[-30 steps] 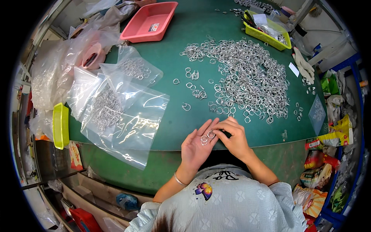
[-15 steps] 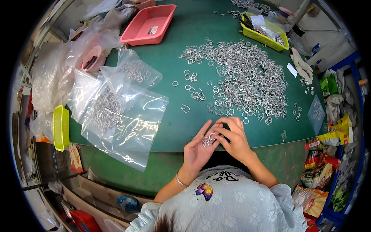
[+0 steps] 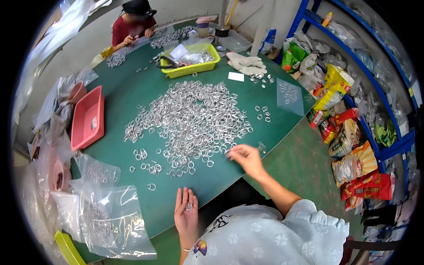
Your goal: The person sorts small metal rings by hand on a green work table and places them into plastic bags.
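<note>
My left hand (image 3: 186, 216) is palm up at the table's near edge, fingers stretched out. A small silver metal ring (image 3: 189, 206) lies loose on it at the base of the fingers; whether a second one lies under it I cannot tell. Over the near right edge of a wide pile of metal rings (image 3: 194, 117), my right hand (image 3: 247, 160) has its thumb and fingertips pinched together. A ring shows at those fingertips, partly blurred. Several loose rings (image 3: 151, 187) lie on the green table left of the pile.
Clear plastic bags (image 3: 128, 221) with rings inside lie at the left, near a pink tray (image 3: 100, 112). A yellow-green basket (image 3: 194, 70), gloves (image 3: 246, 64) and a flat bag of rings (image 3: 289, 104) lie beyond the pile. Another person (image 3: 132, 26) sits at the far end. Shelves (image 3: 384, 150) stand right.
My view has swung to the right, bringing in the shelves and the other person. My right hand has left my left palm and moved to the pile. Fewer rings show in the left palm.
</note>
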